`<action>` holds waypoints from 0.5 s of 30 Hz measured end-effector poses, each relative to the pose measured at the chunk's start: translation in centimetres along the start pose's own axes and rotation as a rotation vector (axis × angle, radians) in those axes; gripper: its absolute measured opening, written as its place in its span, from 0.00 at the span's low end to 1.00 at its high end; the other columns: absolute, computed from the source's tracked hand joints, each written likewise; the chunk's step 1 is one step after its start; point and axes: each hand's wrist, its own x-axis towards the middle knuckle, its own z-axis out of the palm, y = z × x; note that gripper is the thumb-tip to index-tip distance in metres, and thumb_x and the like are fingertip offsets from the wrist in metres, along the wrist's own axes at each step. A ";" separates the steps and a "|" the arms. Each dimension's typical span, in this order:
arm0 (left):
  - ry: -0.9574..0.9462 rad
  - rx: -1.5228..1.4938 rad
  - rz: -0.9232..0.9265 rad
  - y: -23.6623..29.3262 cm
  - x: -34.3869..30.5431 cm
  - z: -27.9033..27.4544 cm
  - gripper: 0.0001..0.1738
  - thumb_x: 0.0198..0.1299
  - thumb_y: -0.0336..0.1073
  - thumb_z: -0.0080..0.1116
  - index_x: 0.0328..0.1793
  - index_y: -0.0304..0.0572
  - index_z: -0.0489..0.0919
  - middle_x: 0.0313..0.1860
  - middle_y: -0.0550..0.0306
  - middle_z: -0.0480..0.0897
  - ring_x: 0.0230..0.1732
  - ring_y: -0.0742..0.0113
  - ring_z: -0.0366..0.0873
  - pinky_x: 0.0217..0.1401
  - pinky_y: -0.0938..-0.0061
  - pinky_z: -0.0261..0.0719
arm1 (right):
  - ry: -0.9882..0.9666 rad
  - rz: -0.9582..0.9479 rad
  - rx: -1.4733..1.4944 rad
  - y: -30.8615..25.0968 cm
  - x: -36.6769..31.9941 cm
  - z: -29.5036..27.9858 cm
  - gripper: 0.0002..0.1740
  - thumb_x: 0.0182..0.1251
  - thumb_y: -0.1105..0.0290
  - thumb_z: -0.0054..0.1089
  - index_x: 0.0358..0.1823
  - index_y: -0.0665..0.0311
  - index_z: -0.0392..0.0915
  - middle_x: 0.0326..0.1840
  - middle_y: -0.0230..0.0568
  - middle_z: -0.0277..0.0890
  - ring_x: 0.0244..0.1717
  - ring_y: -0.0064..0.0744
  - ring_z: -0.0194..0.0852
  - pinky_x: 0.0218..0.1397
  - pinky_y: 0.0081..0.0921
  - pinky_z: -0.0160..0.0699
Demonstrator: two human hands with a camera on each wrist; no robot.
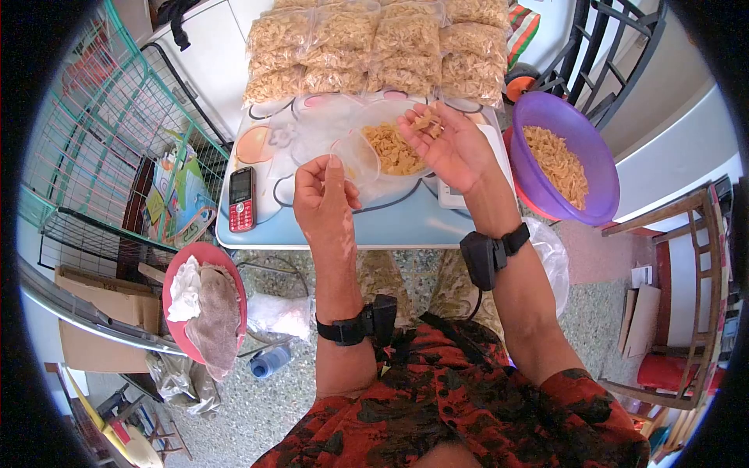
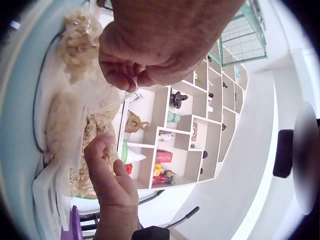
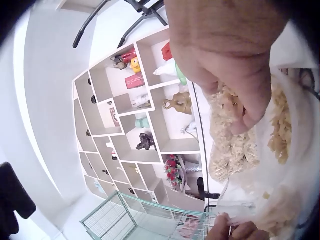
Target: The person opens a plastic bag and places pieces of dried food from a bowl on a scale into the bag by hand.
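Observation:
My left hand point(image 1: 329, 199) pinches the edge of a clear plastic bag point(image 1: 357, 156), which has yellowish pieces in it; the left wrist view shows this hand point(image 2: 155, 45) above the bag too. My right hand point(image 1: 456, 152) holds a few yellowish dried pieces point(image 1: 425, 123) in its curled fingers, palm partly turned up. Beneath and beside it, more pieces point(image 1: 394, 148) lie in a translucent container by the bag. In the right wrist view the right hand point(image 3: 230, 60) is close above the pieces point(image 3: 281, 127).
Filled clear bags point(image 1: 374, 47) are stacked along the table's back. A red phone point(image 1: 243, 199) lies at left, and a white flat device point(image 1: 452, 195) at right. Beyond the right edge stands a purple basin point(image 1: 601, 175) of pieces. A green wire cage point(image 1: 101, 117) stands left.

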 end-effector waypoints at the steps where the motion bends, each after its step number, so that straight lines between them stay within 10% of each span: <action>1: -0.003 -0.002 -0.001 0.0 0.0 0.0 0.12 0.67 0.40 0.60 0.45 0.39 0.76 0.23 0.62 0.76 0.20 0.78 0.70 0.20 0.83 0.68 | -0.006 0.002 0.000 0.1 -0.5 0.7 0.17 0.73 0.67 0.54 0.51 0.78 0.71 0.50 0.51 0.73 0.55 0.48 0.75 0.64 0.37 0.80; 7: -0.002 -0.009 -0.008 0.1 -0.1 0.3 0.12 0.68 0.39 0.59 0.45 0.38 0.76 0.24 0.62 0.76 0.21 0.78 0.71 0.21 0.82 0.69 | -0.227 0.029 -0.131 2.1 -1.2 3.6 0.14 0.72 0.67 0.55 0.47 0.73 0.75 0.47 0.45 0.76 0.53 0.38 0.75 0.66 0.36 0.76; 13: -0.001 -0.052 0.008 0.2 0.1 -0.2 0.12 0.68 0.39 0.58 0.46 0.37 0.75 0.24 0.61 0.75 0.22 0.75 0.71 0.23 0.80 0.71 | -0.114 0.060 -0.429 5.0 -1.3 5.6 0.10 0.70 0.62 0.57 0.37 0.61 0.76 0.35 0.31 0.74 0.37 0.23 0.71 0.42 0.22 0.71; 15: 0.006 -0.064 -0.004 0.4 0.1 -0.3 0.12 0.68 0.39 0.58 0.47 0.37 0.74 0.25 0.61 0.75 0.23 0.75 0.72 0.23 0.79 0.72 | -0.100 0.095 -0.513 5.1 -0.9 6.0 0.17 0.71 0.60 0.57 0.50 0.67 0.74 0.50 0.41 0.74 0.54 0.32 0.70 0.61 0.30 0.66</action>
